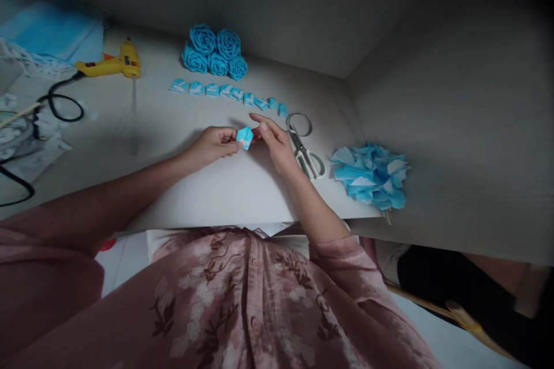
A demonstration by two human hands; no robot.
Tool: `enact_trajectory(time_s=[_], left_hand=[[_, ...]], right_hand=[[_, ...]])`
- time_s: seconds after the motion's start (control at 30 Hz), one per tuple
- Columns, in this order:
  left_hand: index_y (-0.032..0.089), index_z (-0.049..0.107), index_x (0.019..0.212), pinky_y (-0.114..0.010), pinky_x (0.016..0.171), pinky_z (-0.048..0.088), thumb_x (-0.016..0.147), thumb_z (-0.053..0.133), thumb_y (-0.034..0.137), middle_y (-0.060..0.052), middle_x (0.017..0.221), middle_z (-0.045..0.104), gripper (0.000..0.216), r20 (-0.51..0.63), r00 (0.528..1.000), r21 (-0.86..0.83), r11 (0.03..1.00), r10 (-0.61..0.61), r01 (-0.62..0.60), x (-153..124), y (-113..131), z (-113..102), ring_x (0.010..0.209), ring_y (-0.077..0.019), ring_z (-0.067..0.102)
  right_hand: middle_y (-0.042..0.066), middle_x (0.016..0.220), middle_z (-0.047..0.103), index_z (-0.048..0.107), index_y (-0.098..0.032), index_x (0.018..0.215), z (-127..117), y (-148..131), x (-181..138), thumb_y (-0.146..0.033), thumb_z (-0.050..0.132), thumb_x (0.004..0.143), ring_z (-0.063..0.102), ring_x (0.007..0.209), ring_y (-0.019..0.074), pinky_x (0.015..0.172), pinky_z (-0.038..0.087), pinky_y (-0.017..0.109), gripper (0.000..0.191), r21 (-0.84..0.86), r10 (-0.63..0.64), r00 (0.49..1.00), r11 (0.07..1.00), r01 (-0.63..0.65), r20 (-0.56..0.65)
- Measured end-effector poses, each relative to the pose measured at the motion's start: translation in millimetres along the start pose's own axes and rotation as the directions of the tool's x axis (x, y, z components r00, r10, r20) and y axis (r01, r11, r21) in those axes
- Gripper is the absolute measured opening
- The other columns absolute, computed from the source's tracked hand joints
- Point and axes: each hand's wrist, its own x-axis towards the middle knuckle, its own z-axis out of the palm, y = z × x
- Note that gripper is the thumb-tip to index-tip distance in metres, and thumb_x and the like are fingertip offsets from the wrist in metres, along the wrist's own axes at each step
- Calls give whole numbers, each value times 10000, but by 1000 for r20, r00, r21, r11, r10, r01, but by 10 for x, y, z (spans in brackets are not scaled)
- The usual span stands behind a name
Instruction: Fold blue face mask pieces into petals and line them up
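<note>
Between the thumb and fingers of my left hand (216, 143) is a small folded piece of blue and white material (244, 137), roughly five-sided. My right hand (276, 141) is just to its right, with its index finger stretched out and the thumb raised; some of its fingers are hidden behind, near the folded piece's right edge. Beyond the hands runs a curved row of similar small folded blue pieces (212, 89). Scissors (305, 154) with pale handles lie just right of my right hand, by a thin metal ring (299, 124).
Rolled blue rosettes (217, 64) are stacked at the back. A yellow glue gun (125, 60) with a black cord stands at left, near a pile of blue and white sheets (60, 29). A ruffled blue bundle (371, 176) lies at the right table edge; walls rise behind and right.
</note>
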Motion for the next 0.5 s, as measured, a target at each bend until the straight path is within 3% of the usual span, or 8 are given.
enact_trajectory(time_s=[0.17, 0.3, 0.43, 0.5], left_hand=[[182, 624, 694, -234, 528, 398, 777, 756, 396, -1, 618, 605, 264, 12, 1000, -30, 1000, 11, -11, 10, -14, -23, 566, -103, 532], [174, 654, 733, -253, 528, 418, 825, 725, 456, -27, 671, 639, 305, 6, 1000, -106, 994, -1, 2, 22, -9, -45, 576, -115, 555], [174, 661, 719, -242, 523, 389, 753, 780, 395, 3, 612, 595, 253, -35, 999, -69, 997, -29, 26, 20, -10, -51, 544, -100, 512], [175, 663, 704, -241, 529, 393, 736, 776, 385, 3, 611, 602, 240, -61, 998, -66, 997, -32, 28, 21, -15, -54, 541, -98, 512]], right_hand=[[37, 975, 703, 593, -223, 1501, -33, 139, 25, -651, 662, 974, 648, 863, 168, 841, 571, 340, 682, -22, -104, 985, 994, 108, 135], [15, 933, 668, 595, -230, 1487, -2, 220, 31, -679, 665, 956, 630, 830, 160, 820, 557, 326, 699, 4, -104, 986, 995, 104, 127], [-1, 876, 648, 621, -204, 1450, 65, 179, 22, -738, 663, 925, 602, 767, 146, 775, 560, 310, 750, 1, -84, 985, 996, 85, 148], [15, 899, 675, 630, -205, 1439, 27, 112, 38, -727, 620, 962, 626, 808, 156, 825, 576, 327, 707, -37, -97, 987, 994, 103, 129]])
